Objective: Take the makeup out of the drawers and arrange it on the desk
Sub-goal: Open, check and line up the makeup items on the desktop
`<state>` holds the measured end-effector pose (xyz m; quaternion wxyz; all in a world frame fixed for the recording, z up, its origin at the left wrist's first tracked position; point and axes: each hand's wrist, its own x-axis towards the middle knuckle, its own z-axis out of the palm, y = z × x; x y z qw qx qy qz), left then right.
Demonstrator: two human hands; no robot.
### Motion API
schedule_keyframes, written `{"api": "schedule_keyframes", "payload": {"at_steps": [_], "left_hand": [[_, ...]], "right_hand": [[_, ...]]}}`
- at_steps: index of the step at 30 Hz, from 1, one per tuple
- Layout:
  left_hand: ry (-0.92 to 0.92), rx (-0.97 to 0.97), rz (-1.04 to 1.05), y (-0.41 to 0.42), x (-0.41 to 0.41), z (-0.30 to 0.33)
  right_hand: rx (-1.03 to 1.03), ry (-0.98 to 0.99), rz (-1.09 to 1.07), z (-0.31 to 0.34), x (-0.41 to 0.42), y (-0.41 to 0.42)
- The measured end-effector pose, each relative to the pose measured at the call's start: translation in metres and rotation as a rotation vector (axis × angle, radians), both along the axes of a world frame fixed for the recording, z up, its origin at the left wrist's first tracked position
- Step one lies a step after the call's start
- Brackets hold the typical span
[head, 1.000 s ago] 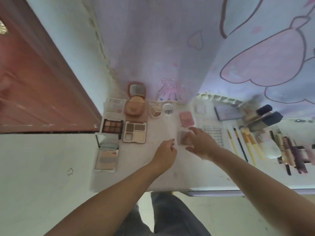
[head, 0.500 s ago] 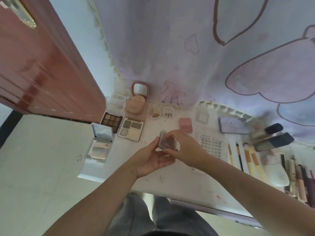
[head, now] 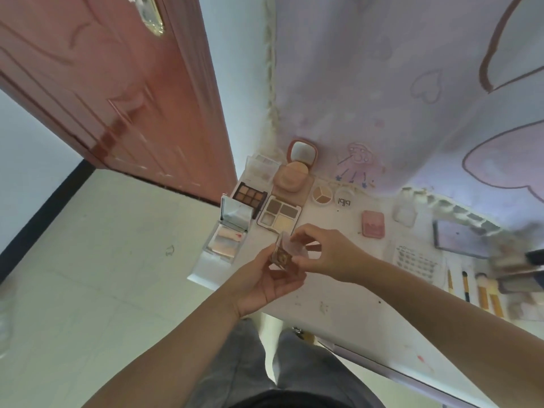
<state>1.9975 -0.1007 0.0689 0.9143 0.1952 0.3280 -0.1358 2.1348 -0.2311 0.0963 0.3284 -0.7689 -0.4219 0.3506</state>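
Above desk (head: 347, 295), hands cupping compact (head: 284, 256)

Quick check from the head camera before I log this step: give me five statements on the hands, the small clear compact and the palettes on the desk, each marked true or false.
1. Both hands hold the small clear compact above the desk. True.
2. The right hand lies flat on the desk. False: it pinches the compact's lid.
3. The pink compact lies closed on the desk. True.
4. The left hand holds a brush. False: it grips the compact; the brushes lie on the desk.
5. The nine-pan brown palette is open. True.
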Motion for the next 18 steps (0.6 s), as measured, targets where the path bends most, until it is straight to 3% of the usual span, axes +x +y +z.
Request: {"api": "schedule_keyframes", "payload": {"at_steps": [3,8,14,18], "left_hand": [[0.039,-0.056,0.032,0.01,-0.008,-0.003],[0.167,-0.186,0.058,0.016,-0.018,-0.011],[0.382,-0.16,0.296,0.02,-0.022,-0.019],[0.476,-0.068,0.324,0.027,-0.023,-0.016]], "right_hand": [[-0.072,0.119,0.019,0.0,0.004,0.013],[-0.122,0.335,-0.145,-0.007,0.02,0.03],[-0.149,0.159,-0.199,-0.024,0.017,0.059],[-0.177,0.056,-0.174,-0.031,0.016,0.076]]}}
